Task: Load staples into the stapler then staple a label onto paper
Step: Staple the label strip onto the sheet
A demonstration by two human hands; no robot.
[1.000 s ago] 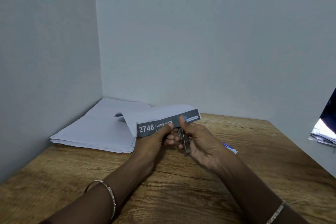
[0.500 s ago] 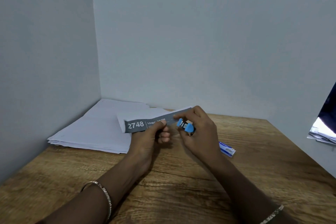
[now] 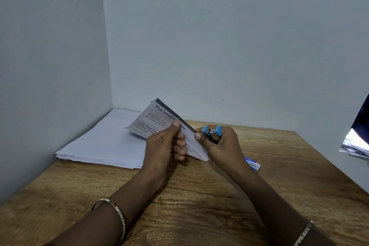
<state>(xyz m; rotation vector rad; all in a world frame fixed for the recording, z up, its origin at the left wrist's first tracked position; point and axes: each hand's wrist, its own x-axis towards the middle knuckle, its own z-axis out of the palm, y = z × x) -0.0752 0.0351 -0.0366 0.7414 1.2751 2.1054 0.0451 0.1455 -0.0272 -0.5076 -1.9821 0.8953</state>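
My left hand pinches a printed label with a dark grey top band and black text reading "Wipe baseboa...", held tilted above the wooden table. My right hand grips a small blue stapler in its curled fingers, and its thumb presses the label's right edge. The stapler's mouth sits right beside the label's dark band. A stack of white paper lies flat on the table at the left, behind the label.
A small blue and white staple box lies on the table just right of my right wrist. Pale walls close the corner at the left and back. Some papers stick in at the right edge.
The label has been turned over, from its grey "2748" band facing me to its white printed side, and raised. My right hand with the stapler stays at its right end.
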